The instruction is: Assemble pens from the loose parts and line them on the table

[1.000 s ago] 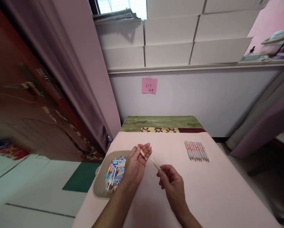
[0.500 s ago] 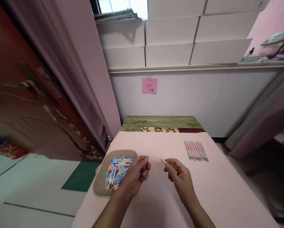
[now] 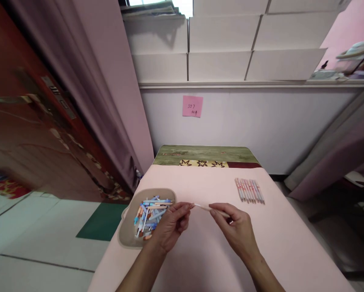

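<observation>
My left hand (image 3: 170, 225) is closed in a pinch on a small orange pen part (image 3: 190, 206) just right of the tray. My right hand (image 3: 235, 229) is closed around a thin white pen refill (image 3: 204, 208), whose tip points left and meets the piece in my left hand. Both hands hover over the pink tablecloth (image 3: 200, 259). A beige tray (image 3: 127, 237) at my left holds several loose blue, orange and white pen parts (image 3: 150, 213).
A row of several assembled pens (image 3: 249, 190) lies at the right on the cloth. The far end of the table shows a green patterned cover (image 3: 204, 156). A pink sticky note (image 3: 192, 106) is on the wall. A curtain and red door stand at the left.
One second ago the two pieces were together, then my hands drew them apart. Now the refill's tip is back against the piece in my left hand.
</observation>
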`<state>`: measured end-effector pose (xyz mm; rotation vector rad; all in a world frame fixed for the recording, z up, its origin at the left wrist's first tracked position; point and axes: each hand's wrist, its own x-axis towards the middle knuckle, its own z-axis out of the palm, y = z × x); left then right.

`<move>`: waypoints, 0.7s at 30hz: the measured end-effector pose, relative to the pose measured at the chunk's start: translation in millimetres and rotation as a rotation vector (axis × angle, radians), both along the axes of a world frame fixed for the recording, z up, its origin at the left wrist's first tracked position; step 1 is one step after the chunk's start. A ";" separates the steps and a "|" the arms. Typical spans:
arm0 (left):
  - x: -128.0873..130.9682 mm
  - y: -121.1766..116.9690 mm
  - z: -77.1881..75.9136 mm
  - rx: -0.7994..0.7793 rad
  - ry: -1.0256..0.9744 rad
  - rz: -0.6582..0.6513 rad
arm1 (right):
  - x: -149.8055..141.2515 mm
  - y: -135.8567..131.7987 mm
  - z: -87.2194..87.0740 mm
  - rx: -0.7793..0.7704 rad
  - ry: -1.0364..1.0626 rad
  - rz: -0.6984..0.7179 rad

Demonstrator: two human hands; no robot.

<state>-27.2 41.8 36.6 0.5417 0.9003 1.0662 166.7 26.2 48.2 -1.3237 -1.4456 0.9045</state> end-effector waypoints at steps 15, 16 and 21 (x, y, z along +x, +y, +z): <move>21.1 -0.4 2.2 0.009 -0.120 0.254 | -7.2 -4.9 1.7 0.188 -0.222 0.005; 23.1 -1.1 1.5 -0.004 -0.147 0.273 | -9.2 -5.4 0.6 0.199 -0.217 -0.008; 28.1 -5.8 0.9 -0.064 -0.163 0.337 | -15.0 -7.5 -3.1 0.137 -0.161 -0.063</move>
